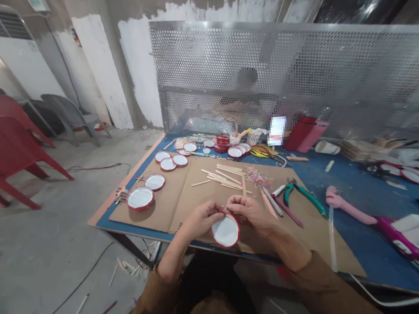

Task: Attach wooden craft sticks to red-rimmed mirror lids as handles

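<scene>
A white disc with a red rim hangs tilted at the table's front edge. My left hand grips its upper left rim between thumb and fingers. At its upper right, my right hand is pinched close to the rim; whatever lies between those fingertips is too small to make out. Flat wooden sticks lie on the cardboard beyond my hands. Two more red-rimmed discs, a larger one and a smaller one, rest at the left with sticks beside them.
Green-handled pliers, pens and a pink and purple glue gun lie to the right. More discs, a lit phone and a red bottle stand or lie before the perforated metal panel.
</scene>
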### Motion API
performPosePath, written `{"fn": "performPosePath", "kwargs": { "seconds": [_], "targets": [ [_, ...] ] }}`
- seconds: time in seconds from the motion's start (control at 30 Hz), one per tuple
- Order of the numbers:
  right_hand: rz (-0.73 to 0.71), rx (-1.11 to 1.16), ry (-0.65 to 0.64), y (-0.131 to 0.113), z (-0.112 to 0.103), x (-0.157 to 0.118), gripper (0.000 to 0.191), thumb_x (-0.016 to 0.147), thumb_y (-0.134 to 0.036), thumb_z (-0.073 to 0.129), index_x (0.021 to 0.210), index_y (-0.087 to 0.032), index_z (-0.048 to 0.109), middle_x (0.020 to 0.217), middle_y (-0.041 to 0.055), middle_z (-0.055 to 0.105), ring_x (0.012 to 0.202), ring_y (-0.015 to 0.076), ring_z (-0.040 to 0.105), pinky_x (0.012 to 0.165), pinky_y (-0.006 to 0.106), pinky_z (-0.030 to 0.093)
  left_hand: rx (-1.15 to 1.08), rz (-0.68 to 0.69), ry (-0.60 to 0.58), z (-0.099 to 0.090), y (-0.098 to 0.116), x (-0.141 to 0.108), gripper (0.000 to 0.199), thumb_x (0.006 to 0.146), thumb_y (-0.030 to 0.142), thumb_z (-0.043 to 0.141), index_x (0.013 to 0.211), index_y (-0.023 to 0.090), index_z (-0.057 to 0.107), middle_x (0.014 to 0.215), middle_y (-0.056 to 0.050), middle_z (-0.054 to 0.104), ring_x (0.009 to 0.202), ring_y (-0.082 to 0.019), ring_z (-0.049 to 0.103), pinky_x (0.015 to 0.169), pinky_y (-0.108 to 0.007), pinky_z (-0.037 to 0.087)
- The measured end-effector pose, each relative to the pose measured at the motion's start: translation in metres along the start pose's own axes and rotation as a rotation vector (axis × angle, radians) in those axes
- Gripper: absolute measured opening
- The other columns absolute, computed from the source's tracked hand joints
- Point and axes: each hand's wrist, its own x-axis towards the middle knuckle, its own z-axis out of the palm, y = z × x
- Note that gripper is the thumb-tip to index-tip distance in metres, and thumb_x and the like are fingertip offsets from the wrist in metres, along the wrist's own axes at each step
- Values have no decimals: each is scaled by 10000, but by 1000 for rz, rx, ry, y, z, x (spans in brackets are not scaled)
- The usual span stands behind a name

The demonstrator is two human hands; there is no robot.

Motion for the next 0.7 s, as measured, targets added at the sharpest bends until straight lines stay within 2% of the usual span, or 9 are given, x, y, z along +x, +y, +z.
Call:
{"fn": "performPosePath", "kwargs": {
  "seconds": [0.1, 0.2, 0.3, 0.47, 0.6, 0.7],
  "targets": [
    [-31, 135, 44, 6, 6, 3, 274, 673, -404, 689, 715, -179, 539, 617, -51, 522, 439, 43, 349, 445, 196, 261, 1, -2, -29, -1, 3, 0, 241, 751, 372, 605, 806, 146, 542, 677, 20, 524, 601, -96, 460, 549, -206, 349],
    [-79, 117, 59, 9, 9, 3, 258, 738, -409, 624, 706, -190, 491, 588, -66, 472, 424, 48, 299, 432, 200, 239, 7, -6, -37, 0, 2, 0, 243, 759, 378, 586, 814, 146, 535, 660, 26, 507, 575, -92, 445, 528, -205, 332],
    [-147, -84, 109, 7, 7, -1, 245, 786, -399, 588, 724, -201, 458, 614, -64, 424, 524, 79, 373, 486, 199, 303, 21, 13, 7, 2, 1, 0, 192, 767, 333, 576, 804, 149, 536, 656, 30, 498, 584, -92, 444, 537, -205, 335],
    [-298, -523, 141, 3, -3, -20, 243, 890, -407, 455, 756, -204, 464, 675, -41, 432, 632, 112, 430, 568, 217, 372, 110, 44, 105, 8, 1, 0, 106, 766, 253, 551, 786, 149, 550, 682, 23, 517, 640, -103, 468, 589, -209, 361],
    [-341, -780, 164, 8, -6, -42, 229, 938, -363, 377, 824, -205, 497, 713, -22, 495, 667, 125, 487, 615, 229, 403, 82, -1, 166, 22, -1, -7, 113, 793, 266, 507, 807, 162, 547, 667, 23, 535, 633, -112, 497, 599, -215, 377],
    [-386, -884, 274, 21, -2, -57, 234, 943, -348, 362, 822, -210, 508, 708, -9, 541, 652, 133, 527, 599, 228, 420, 175, 3, 277, 33, -4, -14, 125, 806, 273, 496, 797, 168, 563, 670, 14, 556, 643, -121, 510, 605, -222, 372]
  ]
}}
